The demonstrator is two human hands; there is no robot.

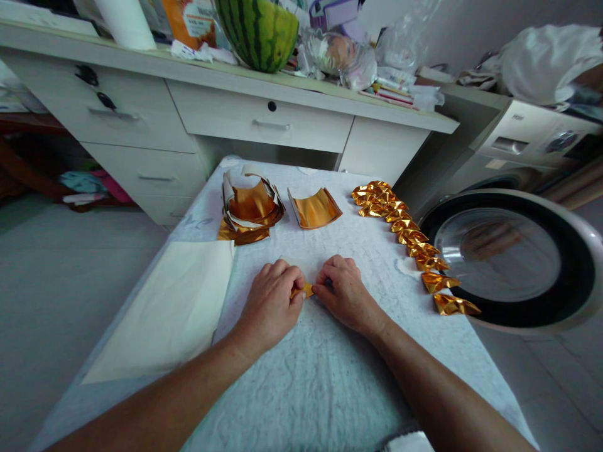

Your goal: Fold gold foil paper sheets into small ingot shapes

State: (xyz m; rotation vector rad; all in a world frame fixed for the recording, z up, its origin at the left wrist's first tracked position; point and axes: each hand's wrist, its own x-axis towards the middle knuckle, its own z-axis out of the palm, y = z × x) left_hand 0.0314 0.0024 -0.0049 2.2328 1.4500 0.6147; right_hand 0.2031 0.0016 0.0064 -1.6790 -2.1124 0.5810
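Note:
A small piece of gold foil paper lies between my hands over the middle of the cloth-covered table. My left hand pinches its left end, and my right hand has its fingertips closed on the right end. Beyond them are a curved gold sheet and, to its left, a curled stack of gold sheets. Folded gold foil pieces form a row along the table's right side.
A pale paper sheet lies on the left of the table. Behind stands a white desk bearing a cut watermelon. An open round washing-machine door is close to the right edge.

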